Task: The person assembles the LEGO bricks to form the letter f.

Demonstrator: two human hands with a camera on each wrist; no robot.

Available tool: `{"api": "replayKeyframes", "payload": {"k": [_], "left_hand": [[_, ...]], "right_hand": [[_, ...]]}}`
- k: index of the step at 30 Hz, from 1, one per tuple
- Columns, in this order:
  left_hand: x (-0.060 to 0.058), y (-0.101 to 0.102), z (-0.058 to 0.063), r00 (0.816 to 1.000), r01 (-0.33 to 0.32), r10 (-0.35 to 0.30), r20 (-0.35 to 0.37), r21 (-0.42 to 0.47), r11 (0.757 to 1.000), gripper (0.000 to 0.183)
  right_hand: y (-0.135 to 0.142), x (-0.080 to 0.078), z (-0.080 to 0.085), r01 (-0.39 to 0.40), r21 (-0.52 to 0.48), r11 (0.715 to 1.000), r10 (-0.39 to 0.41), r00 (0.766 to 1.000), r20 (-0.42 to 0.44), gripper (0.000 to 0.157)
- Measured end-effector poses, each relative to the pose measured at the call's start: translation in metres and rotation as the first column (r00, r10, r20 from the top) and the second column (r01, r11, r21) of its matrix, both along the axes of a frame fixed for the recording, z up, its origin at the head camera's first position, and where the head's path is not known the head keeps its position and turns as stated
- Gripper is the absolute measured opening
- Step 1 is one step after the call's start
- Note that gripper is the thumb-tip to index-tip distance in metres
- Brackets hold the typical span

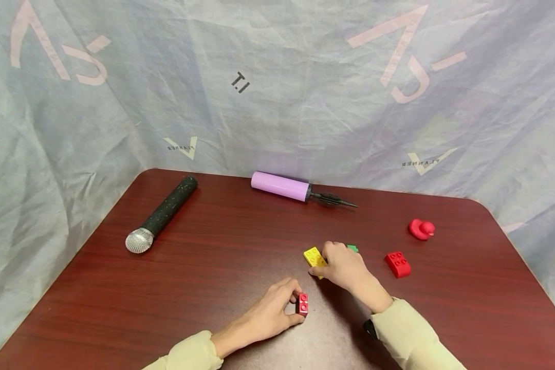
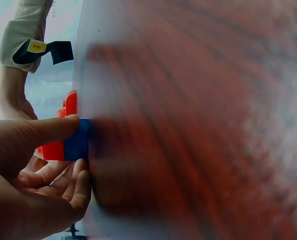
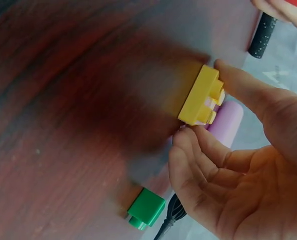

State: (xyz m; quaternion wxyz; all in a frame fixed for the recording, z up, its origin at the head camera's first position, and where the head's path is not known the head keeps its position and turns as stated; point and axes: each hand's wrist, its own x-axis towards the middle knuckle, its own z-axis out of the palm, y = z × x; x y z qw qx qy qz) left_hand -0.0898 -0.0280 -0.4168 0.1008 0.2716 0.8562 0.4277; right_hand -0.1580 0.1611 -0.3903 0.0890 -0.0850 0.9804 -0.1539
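Observation:
My left hand [image 1: 274, 308] pinches a small stack of toy bricks between thumb and fingertips, down at the table. A red brick [image 1: 303, 303] with two studs tops it, and the left wrist view reveals a blue brick [image 2: 77, 140] underneath. Farther forward and to the right, my right hand [image 1: 344, 266] grips a flat yellow brick [image 1: 313, 255] by its ends, thumb on one side and fingertips on the other; its studs show in the right wrist view. Just beyond that hand lies a green brick [image 3: 146, 207], mostly hidden by the hand in the head view.
On the right of the brown table [image 1: 222, 226] are a curved red brick [image 1: 399, 264] and a red rubber duck [image 1: 421, 229]. A purple hand pump [image 1: 281, 186] lies along the back edge, and a black microphone [image 1: 166, 210] at the left. Cloth [image 1: 277, 103] hangs behind.

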Motion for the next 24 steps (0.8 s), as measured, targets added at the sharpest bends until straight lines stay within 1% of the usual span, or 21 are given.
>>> {"api": "replayKeyframes", "payload": {"k": [4,8,11,13,14,16,20,22,24], "left_hand": [[-0.001,-0.002,-0.004,1.0,0.003,-0.003,-0.005,0.052,0.999,0.033],[-0.002,-0.003,-0.006,1.0,0.001,-0.001,0.001,0.075,0.997,0.034],[-0.002,-0.003,-0.007,1.0,-0.01,0.009,0.015,0.087,0.996,0.035],[-0.002,-0.003,-0.008,1.0,-0.019,0.017,0.023,0.094,0.995,0.035],[-0.003,-0.002,-0.008,0.999,-0.022,0.02,0.026,0.096,0.995,0.034],[-0.003,-0.002,-0.009,0.999,-0.025,0.023,0.026,0.101,0.995,0.034],[-0.004,-0.002,-0.01,0.999,-0.025,0.022,0.03,0.098,0.995,0.034],[-0.004,-0.002,-0.011,0.999,-0.026,0.023,0.036,0.093,0.995,0.035],[-0.004,-0.002,-0.011,0.999,-0.029,0.026,0.039,0.078,0.997,0.037]], "right_hand": [[0.001,0.002,0.0,-0.01,-0.028,1.0,0.01,1.0,-0.012,0.03],[0.004,0.008,0.002,-0.033,-0.087,0.996,0.029,0.998,-0.051,0.022],[0.008,0.014,0.005,-0.066,-0.148,0.987,0.057,0.996,-0.065,0.026],[0.011,0.018,0.008,-0.112,-0.21,0.971,0.098,0.992,-0.074,0.028],[0.013,0.02,0.009,-0.142,-0.246,0.959,0.126,0.989,-0.081,0.028],[0.017,0.024,0.011,-0.207,-0.322,0.924,0.185,0.978,-0.1,0.027],[0.024,0.031,0.011,-0.341,-0.45,0.825,0.308,0.94,-0.148,0.025],[0.027,0.035,0.01,-0.388,-0.491,0.78,0.363,0.92,-0.15,0.025],[0.029,0.038,0.009,-0.422,-0.519,0.743,0.415,0.9,-0.137,0.025]]}}
